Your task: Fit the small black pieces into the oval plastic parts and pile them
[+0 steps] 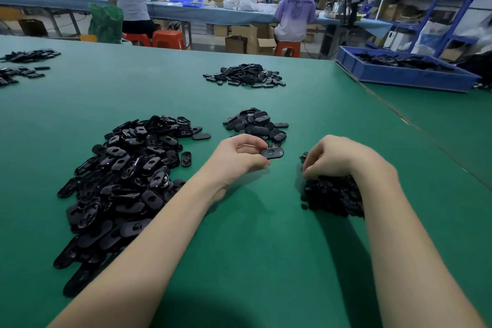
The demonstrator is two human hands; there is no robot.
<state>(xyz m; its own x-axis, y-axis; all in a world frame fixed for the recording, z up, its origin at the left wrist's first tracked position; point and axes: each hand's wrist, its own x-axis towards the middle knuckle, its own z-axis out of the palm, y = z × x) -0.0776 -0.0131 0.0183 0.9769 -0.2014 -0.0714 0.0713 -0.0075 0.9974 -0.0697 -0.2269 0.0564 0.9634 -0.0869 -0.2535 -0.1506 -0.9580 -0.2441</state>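
1. Head view: the left hand (241,156) pinches one oval part (272,153) by its end, thumb and fingers curled on it, holding it just above the green surface (266,247).
2. The right hand (336,158) rests with curled fingers on the heap of small black pieces (330,197), right of the held oval part; whether that grip has a piece in it cannot be told.
3. Just behind the held oval part sits a small pile of ovals (257,123); a big loose pile (119,181) spreads well to its left, reaching down beside the left forearm.
4. Bare green surface lies open between the two forearms, and again between the small pile and a farther pile (246,75).
5. The surface's right edge runs diagonally past the right hand; beyond it stands a blue bin (404,72) of dark parts.
6. Far behind the held oval part, a seated person's purple shirt (296,12) bears writing too blurred to read.
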